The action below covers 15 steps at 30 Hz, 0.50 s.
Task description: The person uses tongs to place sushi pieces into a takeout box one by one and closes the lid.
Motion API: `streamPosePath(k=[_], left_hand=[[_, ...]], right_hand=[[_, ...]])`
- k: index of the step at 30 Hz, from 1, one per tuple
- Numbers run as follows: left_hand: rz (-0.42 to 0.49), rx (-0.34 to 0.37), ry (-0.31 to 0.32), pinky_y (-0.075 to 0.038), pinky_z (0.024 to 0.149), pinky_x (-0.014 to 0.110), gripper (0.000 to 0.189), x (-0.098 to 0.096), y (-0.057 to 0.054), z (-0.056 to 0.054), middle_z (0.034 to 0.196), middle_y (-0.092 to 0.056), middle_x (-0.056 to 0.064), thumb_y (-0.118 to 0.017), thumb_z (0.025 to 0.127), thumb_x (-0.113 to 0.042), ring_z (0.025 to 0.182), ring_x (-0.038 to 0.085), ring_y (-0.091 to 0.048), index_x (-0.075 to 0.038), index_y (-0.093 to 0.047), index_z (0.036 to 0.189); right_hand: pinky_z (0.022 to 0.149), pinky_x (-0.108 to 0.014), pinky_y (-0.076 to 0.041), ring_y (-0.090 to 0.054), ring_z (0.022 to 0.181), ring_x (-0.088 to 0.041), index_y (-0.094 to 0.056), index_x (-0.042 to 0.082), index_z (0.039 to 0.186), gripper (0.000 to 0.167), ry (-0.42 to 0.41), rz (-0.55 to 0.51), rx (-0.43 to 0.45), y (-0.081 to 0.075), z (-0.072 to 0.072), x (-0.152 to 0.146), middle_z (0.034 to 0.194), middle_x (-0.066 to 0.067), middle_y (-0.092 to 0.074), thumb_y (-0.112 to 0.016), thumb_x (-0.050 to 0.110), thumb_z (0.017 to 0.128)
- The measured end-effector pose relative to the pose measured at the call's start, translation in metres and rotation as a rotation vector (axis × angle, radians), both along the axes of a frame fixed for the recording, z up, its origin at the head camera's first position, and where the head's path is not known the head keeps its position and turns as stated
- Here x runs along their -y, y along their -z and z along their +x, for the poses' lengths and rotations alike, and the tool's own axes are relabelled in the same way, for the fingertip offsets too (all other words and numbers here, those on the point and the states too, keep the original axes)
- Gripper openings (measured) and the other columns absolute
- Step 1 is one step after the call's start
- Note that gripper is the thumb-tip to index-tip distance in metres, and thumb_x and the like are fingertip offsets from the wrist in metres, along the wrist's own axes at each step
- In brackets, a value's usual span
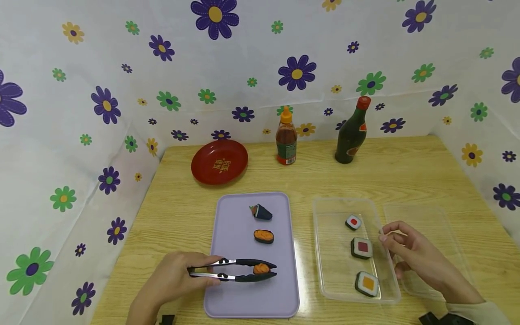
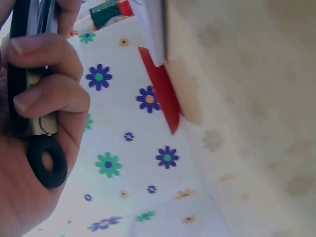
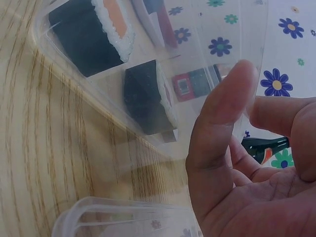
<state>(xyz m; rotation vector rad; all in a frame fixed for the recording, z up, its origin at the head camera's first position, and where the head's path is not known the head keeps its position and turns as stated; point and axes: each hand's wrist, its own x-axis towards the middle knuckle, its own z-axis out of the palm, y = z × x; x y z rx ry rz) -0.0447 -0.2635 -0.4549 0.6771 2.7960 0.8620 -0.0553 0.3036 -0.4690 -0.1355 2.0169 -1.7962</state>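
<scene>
My left hand [image 1: 174, 273] grips a pair of tongs [image 1: 253, 262] with black tips. Between those tips is an orange-topped sushi piece [image 1: 261, 268], over the lower part of a lavender tray [image 1: 231, 216]. Above it on the tray lie another orange-topped sushi piece [image 1: 264, 236] and a hand roll [image 1: 262, 212]. My right hand [image 1: 420, 257] pinches the right rim of a clear plastic container [image 1: 318, 257] between thumb and fingers. Inside are three sushi rolls: one red-centred [image 1: 353, 222], one dark red-centred [image 1: 361, 248], one orange-centred [image 1: 367, 284].
A clear lid [image 1: 430, 216] lies right of the container, partly beneath my right hand. Toward the back stand a red plate [image 1: 203, 164], a sauce bottle [image 1: 286, 140] with a yellow cap and a dark green bottle [image 1: 351, 135]. Flowered cloth [image 1: 260, 58] borders the wooden table [image 1: 178, 203].
</scene>
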Motion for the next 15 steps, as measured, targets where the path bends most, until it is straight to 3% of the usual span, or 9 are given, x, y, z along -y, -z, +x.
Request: streamPosePath(k=[8,15], left_hand=[[0.026,-0.244,0.131,-0.057,0.068,0.019,0.045,-0.021,-0.024,-0.028,0.093,-0.080,-0.015,-0.082,0.084,-0.056,0.080,-0.003,-0.072,-0.031,-0.080,0.121],[0.007,-0.393,0.208,-0.059,0.072,0.019,0.050,-0.046,-0.049,-0.056,0.099,-0.082,-0.010,-0.085,0.082,-0.053,0.085,0.003,-0.077,-0.027,-0.080,0.123]], right_hand=[[0.049,-0.038,-0.057,-0.058,0.065,-0.018,-0.049,0.015,0.128,0.015,0.010,0.005,0.002,0.001,0.001,0.000,0.090,0.007,-0.061,-0.045,0.013,0.114],[0.049,-0.038,-0.057,-0.058,0.063,-0.017,-0.049,0.015,0.128,0.014,0.010,0.014,-0.011,0.001,0.001,0.000,0.089,0.008,-0.061,-0.045,0.013,0.114]])
